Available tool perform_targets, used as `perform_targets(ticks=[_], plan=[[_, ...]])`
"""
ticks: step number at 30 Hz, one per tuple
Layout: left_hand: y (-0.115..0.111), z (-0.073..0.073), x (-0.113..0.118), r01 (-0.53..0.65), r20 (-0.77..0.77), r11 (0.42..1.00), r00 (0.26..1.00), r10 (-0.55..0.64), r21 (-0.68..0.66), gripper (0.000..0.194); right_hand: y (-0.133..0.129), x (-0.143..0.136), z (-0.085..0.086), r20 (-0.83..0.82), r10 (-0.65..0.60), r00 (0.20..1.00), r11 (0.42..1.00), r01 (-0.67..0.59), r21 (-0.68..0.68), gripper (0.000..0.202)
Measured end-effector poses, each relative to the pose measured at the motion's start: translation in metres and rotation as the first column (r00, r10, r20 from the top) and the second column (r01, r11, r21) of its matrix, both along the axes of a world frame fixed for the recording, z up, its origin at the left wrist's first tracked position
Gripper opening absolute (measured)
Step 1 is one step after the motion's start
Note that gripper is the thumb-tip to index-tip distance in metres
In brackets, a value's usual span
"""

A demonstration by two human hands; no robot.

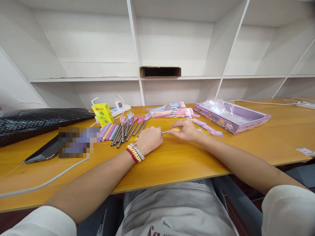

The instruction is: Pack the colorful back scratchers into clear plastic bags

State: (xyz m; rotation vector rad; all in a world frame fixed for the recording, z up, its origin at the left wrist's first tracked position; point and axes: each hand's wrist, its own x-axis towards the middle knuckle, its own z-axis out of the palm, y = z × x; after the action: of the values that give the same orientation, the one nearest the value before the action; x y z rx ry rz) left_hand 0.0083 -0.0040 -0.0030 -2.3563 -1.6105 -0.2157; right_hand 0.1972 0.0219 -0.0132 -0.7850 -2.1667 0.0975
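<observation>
A metal rod with a yellow claw-shaped head [176, 129] spans the gap between my hands above the table. My left hand [150, 139] is closed around the rod's handle end, mostly hiding it. The thumb and fingers of my right hand [185, 129] pinch the yellow head. Left of my hands lie several metal rods [119, 134] with claw heads [130, 115] in blue, pink, purple and yellow. Beside them is a row of pastel handle tubes [108, 131]. Farther back are bagged claw sticks [169, 110], and purple cards [205, 125] lie right of my right hand.
A purple tray box [236, 128] with clear plastic sits at the right. A yellow drink carton [102, 114], a power strip [121, 109], a phone [43, 153] and a black textured bag [44, 121] are at the left. White shelves [182, 78] stand behind the table [172, 164].
</observation>
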Motion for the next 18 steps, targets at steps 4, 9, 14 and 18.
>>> perform_targets(ticks=[4,9,14,18], plan=[[0.005,0.000,-0.004,0.036,-0.049,0.998,0.998,-0.033,0.054,0.036,0.009,0.012,-0.005,0.205,0.011,0.979,0.999,0.000,-0.051,0.029],[0.008,-0.003,-0.008,0.222,-0.051,0.971,0.975,-0.218,0.090,0.033,0.018,0.026,-0.006,0.336,-0.006,0.942,0.996,0.035,-0.079,0.030],[0.013,-0.008,-0.012,0.291,-0.032,0.954,0.957,-0.290,0.068,0.032,0.022,0.029,-0.005,0.357,-0.009,0.934,0.992,0.053,-0.113,0.036],[0.017,-0.011,-0.014,0.304,-0.015,0.952,0.953,-0.304,0.022,0.033,0.025,0.030,-0.009,0.386,0.022,0.922,0.989,0.036,-0.143,0.038]])
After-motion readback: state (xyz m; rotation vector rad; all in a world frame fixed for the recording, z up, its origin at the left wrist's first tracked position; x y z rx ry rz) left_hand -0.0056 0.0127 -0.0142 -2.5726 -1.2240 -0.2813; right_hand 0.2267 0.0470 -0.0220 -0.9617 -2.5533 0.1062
